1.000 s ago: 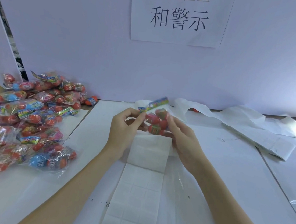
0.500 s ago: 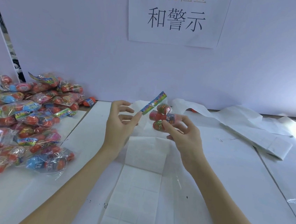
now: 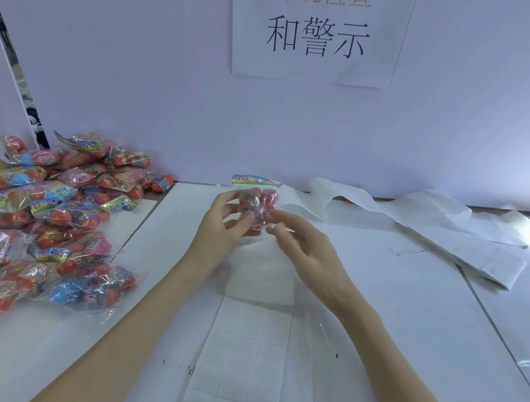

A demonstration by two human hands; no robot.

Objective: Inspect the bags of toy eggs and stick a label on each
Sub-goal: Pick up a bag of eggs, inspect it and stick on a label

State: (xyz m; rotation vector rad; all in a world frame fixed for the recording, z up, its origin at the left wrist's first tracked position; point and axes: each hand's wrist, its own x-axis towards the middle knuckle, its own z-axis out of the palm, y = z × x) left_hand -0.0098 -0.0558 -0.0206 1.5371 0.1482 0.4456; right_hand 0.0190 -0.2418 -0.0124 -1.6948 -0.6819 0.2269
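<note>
White table (image 3: 408, 314) under all. Pile of bagged toy eggs (image 3: 49, 220) heaped at left edge. Label sheet (image 3: 240, 362) flat at centre, near edge, below both hands. Used backing strips (image 3: 435, 215) along far right. Left hand (image 3: 221, 229): fingers curled round one bag of toy eggs (image 3: 257, 200), held above table (header card on top). Right hand (image 3: 305, 244): fingertips pinching bag's lower edge; grip detail blurred.

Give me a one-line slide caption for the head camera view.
Left hand holds a bag of toy eggs above the label sheet; right hand touches it, pile of bags at left.
</note>
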